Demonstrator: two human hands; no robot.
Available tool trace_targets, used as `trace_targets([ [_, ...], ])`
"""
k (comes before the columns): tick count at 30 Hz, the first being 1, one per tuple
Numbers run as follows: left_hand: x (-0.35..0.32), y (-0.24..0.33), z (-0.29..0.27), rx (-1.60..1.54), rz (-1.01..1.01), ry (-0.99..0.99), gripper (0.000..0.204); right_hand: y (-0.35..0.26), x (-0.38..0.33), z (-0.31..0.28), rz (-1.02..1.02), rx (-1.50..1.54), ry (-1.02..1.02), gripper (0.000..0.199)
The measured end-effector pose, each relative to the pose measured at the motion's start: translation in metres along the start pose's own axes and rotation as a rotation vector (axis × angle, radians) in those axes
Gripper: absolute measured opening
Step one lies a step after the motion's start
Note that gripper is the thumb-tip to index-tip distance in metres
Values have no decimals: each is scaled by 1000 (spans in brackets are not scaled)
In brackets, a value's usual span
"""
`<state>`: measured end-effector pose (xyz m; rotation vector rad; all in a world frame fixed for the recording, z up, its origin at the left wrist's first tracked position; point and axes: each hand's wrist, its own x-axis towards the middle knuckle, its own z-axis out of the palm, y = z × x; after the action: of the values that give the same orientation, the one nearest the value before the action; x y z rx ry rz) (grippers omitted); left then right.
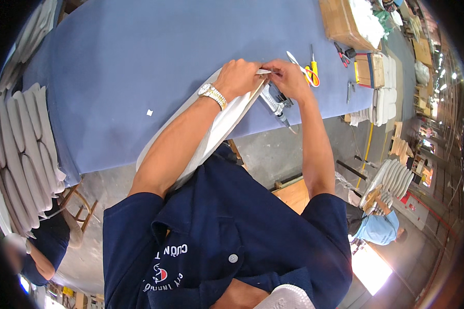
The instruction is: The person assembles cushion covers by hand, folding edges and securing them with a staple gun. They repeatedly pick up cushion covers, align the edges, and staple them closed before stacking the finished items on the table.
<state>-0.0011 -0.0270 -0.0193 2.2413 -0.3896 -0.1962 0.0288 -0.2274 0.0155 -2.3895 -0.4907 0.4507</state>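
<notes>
A long light-grey padded cushion lies slantwise along the front edge of the blue-covered table, partly under my left forearm. My left hand, with a metal watch at its wrist, is closed on the cushion's far end. Close beside it, my right hand pinches the fabric edge at the same end; the fingertips of both hands nearly meet. Just below my right hand rests a silver air-powered tool with a hose fitting, its front partly hidden.
Right of my hands lie scissors and a yellow-handled screwdriver. Farther right are red-handled pliers and a cardboard box. A white scrap sits left. Stacked cushions stand at far left. Other people work at both sides.
</notes>
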Motion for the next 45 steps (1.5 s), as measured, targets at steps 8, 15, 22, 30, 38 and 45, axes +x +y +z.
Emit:
trace_targets([
  [8, 7, 2, 0, 54, -36, -5, 25, -3, 9, -1, 42, -40, 14, 24],
  [15, 6, 3, -2, 58, -66, 14, 26, -8, 14, -3, 38, 8, -4, 24],
  [22, 0, -1, -11, -64, -33, 178, 31, 7, 12, 21, -44, 581, 219, 31],
  [30, -6, -20, -30, -177, -199, 495, 29, 96, -63, 68, 267, 525, 242, 30],
  [38, -16, -5, -26, -326, -275, 682, 27, 227, -64, -16, 182, -290, 454, 56],
  [45, -13, 10, -22, -243, -304, 675, 31, 224, -52, -45, 426, -295, 147, 59],
])
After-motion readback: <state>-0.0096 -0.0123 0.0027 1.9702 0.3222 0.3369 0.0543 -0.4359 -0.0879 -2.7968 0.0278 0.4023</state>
